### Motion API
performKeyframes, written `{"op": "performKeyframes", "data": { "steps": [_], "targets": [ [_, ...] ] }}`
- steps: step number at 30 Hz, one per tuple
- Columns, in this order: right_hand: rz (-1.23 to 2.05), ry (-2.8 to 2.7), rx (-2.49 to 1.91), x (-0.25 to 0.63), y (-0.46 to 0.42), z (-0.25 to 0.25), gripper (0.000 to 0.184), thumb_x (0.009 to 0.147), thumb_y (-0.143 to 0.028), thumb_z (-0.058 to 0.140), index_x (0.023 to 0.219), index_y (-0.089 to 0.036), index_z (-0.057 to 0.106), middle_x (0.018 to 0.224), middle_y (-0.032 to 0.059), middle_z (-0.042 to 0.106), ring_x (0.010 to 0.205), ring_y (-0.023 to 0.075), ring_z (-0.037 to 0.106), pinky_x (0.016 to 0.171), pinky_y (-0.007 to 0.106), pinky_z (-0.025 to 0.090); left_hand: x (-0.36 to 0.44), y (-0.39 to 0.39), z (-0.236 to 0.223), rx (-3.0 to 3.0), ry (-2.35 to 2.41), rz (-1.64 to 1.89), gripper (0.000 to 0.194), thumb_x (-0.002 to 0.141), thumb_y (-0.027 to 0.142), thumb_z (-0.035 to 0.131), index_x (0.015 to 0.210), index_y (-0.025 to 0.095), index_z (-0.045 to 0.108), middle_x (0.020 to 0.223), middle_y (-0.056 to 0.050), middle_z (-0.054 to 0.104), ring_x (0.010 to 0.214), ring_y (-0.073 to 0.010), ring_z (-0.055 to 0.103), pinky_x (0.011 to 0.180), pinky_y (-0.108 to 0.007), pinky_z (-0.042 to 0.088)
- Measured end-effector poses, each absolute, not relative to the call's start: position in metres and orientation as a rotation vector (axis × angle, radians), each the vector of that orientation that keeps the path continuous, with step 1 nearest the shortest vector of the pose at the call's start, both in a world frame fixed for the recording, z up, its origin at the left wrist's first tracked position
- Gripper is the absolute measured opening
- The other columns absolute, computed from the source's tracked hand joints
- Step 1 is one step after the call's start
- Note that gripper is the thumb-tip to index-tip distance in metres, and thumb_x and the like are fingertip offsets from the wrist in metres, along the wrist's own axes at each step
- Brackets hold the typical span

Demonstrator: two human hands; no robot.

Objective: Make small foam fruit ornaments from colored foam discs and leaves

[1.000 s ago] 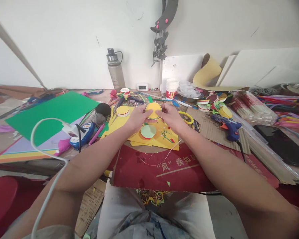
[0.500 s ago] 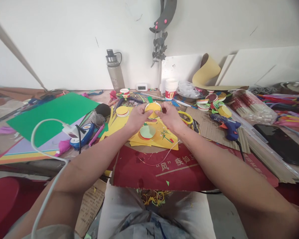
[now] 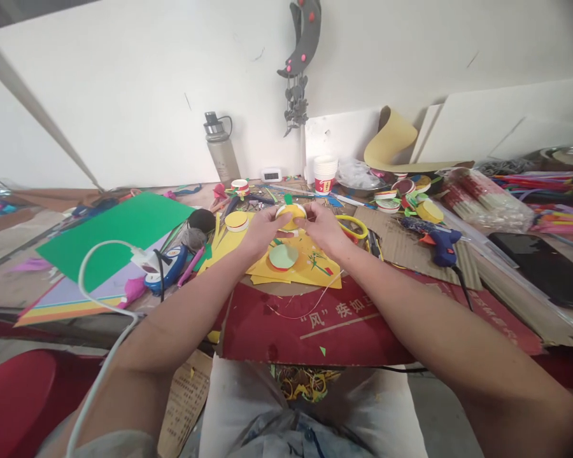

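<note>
Between both hands I hold a small round paper piece (image 3: 292, 215) with a yellow face, a white rim and a green tab on top. My left hand (image 3: 263, 233) grips its left side, thumb on the yellow face. On the other side my right hand (image 3: 321, 228) pinches it the same way. Just below lies a pale green paper disc (image 3: 283, 256) with a red edge, on yellow paper sheets (image 3: 315, 272). A yellow-topped round piece (image 3: 236, 221) sits left of my left hand. Yellow-handled scissors (image 3: 353, 227) lie right of my right hand.
A blue glue gun (image 3: 444, 247) lies on cardboard at right, near a black phone (image 3: 539, 267). Stacked paper cups (image 3: 325, 174) and a water bottle (image 3: 222, 149) stand at the back. Green paper (image 3: 114, 235) and a white cable (image 3: 102, 356) are at left.
The camera view has shifted slightly. Both hands still hold the round paper piece, which tilts a little differently, and the fingers have shifted slightly on it.
</note>
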State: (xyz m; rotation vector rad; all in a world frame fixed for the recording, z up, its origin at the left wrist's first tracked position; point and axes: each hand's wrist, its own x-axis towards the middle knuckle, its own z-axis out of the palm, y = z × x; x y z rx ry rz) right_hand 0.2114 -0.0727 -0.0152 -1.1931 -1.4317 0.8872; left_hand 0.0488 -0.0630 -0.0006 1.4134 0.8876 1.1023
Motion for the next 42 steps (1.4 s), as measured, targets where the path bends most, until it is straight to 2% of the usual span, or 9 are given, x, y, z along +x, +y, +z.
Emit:
{"op": "performKeyframes", "data": {
  "steps": [3, 6, 11, 14, 17, 21, 30, 37, 42],
  "targets": [
    [0.843, -1.464, -1.162, 0.213, -0.075, -0.013, 0.022, 0.077, -0.028, 0.071, 0.093, -0.023, 0.058, 0.09, -0.0006, 0.062, 0.08, 0.0167, 0.056, 0.076, 0.034, 0.047, 0.043, -0.06, -0.001, 1.528, 0.979, 1.181, 0.036, 0.071, 0.045, 0.087, 0.085, 0.015, 0.072, 0.086, -0.003, 0.071, 0.081, -0.0173, 0.066, 0.079, -0.04, 0.065],
    [0.796, -1.469, -1.201, 0.213, -0.076, -0.012, 0.035, 0.072, -0.024, 0.076, 0.103, -0.022, 0.059, 0.098, 0.0007, 0.063, 0.078, 0.0155, 0.056, 0.08, 0.037, 0.049, 0.036, -0.059, 0.001, 1.811, 1.088, 1.341, 0.006, 0.079, 0.025, 0.076, 0.081, 0.019, 0.076, 0.089, -0.004, 0.075, 0.092, -0.0215, 0.07, 0.097, -0.044, 0.059],
    [0.696, -1.532, -1.113, 0.213, -0.075, -0.015, 0.034, 0.076, -0.02, 0.073, 0.107, -0.024, 0.06, 0.104, 0.0032, 0.062, 0.082, 0.0162, 0.057, 0.08, 0.037, 0.051, 0.032, -0.06, 0.004, 2.105, 1.048, 1.425, 0.032, 0.078, 0.004, 0.061, 0.089, 0.026, 0.082, 0.107, -0.004, 0.081, 0.115, -0.0229, 0.071, 0.114, -0.042, 0.048],
    [0.62, -1.539, -1.057, 0.212, -0.077, -0.015, 0.025, 0.08, -0.019, 0.07, 0.103, -0.023, 0.061, 0.104, 0.0041, 0.061, 0.083, 0.0166, 0.057, 0.078, 0.035, 0.051, 0.034, -0.06, 0.002, 2.119, 1.075, 1.41, 0.027, 0.079, 0.006, 0.064, 0.086, 0.025, 0.081, 0.101, -0.004, 0.081, 0.109, -0.023, 0.072, 0.109, -0.04, 0.051],
    [0.557, -1.539, -1.065, 0.213, -0.078, -0.011, 0.013, 0.082, -0.019, 0.067, 0.094, -0.022, 0.062, 0.097, 0.0034, 0.061, 0.081, 0.0168, 0.055, 0.077, 0.035, 0.048, 0.037, -0.062, 0.0, 2.004, 1.116, 1.362, 0.011, 0.081, 0.019, 0.073, 0.09, 0.021, 0.08, 0.092, -0.005, 0.077, 0.085, -0.0197, 0.07, 0.085, -0.034, 0.06],
    [0.576, -1.516, -1.144, 0.214, -0.081, -0.007, 0.003, 0.084, -0.019, 0.063, 0.085, -0.022, 0.061, 0.079, -0.0009, 0.058, 0.072, 0.0158, 0.051, 0.072, 0.034, 0.043, 0.042, -0.066, 0.0, 1.752, 0.979, 1.233, 0.037, 0.077, 0.04, 0.081, 0.105, 0.017, 0.076, 0.089, -0.003, 0.07, 0.065, -0.0126, 0.06, 0.052, -0.024, 0.055],
    [0.663, -1.456, -1.053, 0.219, -0.08, -0.003, 0.022, 0.09, -0.044, 0.064, 0.096, -0.023, 0.061, 0.09, 0.0011, 0.063, 0.075, 0.0148, 0.054, 0.073, 0.033, 0.045, 0.044, -0.067, 0.002, 1.679, 0.968, 1.16, 0.032, 0.076, 0.043, 0.082, 0.089, 0.015, 0.075, 0.079, -0.002, 0.066, 0.072, -0.013, 0.059, 0.054, -0.02, 0.054],
    [0.707, -1.456, -1.041, 0.222, -0.073, -0.005, 0.016, 0.084, -0.037, 0.069, 0.08, -0.023, 0.061, 0.074, -0.0016, 0.059, 0.07, 0.015, 0.05, 0.068, 0.032, 0.043, 0.048, -0.072, 0.001, 1.652, 0.95, 1.028, 0.026, 0.078, 0.038, 0.084, 0.094, 0.018, 0.08, 0.075, -0.001, 0.062, 0.069, -0.0137, 0.058, 0.052, -0.024, 0.058],
    [0.719, -1.435, -1.068, 0.223, -0.07, -0.008, 0.014, 0.083, -0.034, 0.066, 0.077, -0.023, 0.059, 0.071, -0.0014, 0.056, 0.067, 0.0151, 0.047, 0.062, 0.031, 0.039, 0.049, -0.073, 0.001, 1.516, 0.862, 1.002, 0.035, 0.077, 0.045, 0.085, 0.096, 0.016, 0.08, 0.091, -0.005, 0.069, 0.085, -0.0191, 0.065, 0.058, -0.03, 0.065]
  ]
}}
